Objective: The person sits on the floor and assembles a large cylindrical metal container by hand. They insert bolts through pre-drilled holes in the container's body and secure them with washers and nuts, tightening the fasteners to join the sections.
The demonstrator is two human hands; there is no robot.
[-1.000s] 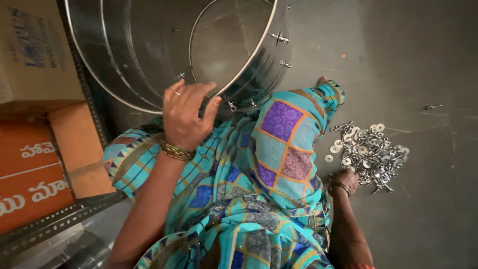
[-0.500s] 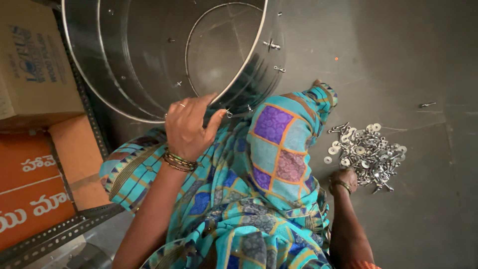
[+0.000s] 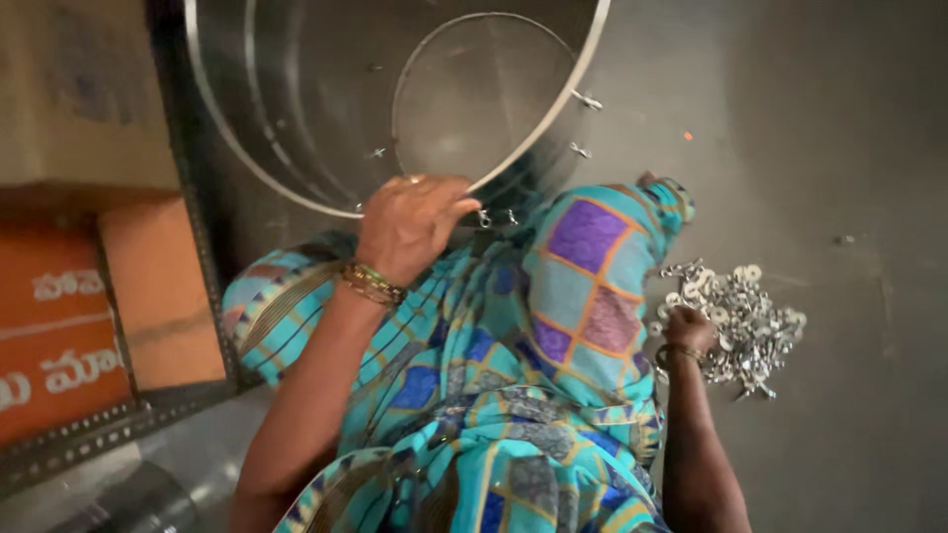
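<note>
1. Grey concrete floor [image 3: 839,128] is seen all over the right side, dusty and a bit scuffed, with the person sat low on it in a bright turquoise patchwork sari [image 3: 513,395]
2. Up top a big shiny steel drum [image 3: 326,89] is tipped toward the camera, so its open mouth and inner wall are visible, and a smaller round opening can be made out deep inside
3. Small bolts [image 3: 585,99] are seen sticking out of the drum's outer wall near the rim, on the right side
4. The left hand [image 3: 410,222] is laid over the drum's lower rim, fingers curled together and clamped on the edge; stacked bangles [image 3: 370,283] are worn at the wrist
5. The right hand [image 3: 688,328] is down on the floor, touching the left edge of a pile of washers and screws [image 3: 736,316]; the fingers look bunched, but whether anything is pinched between them can't be told from this angle
6. That pile is spread out just beside the right knee, well apart from the drum
7. Off to the left, orange cardboard boxes [image 3: 148,286] are stacked inside a slotted metal rack [image 3: 99,429], with a plain brown box [image 3: 79,89] sat above them
</note>
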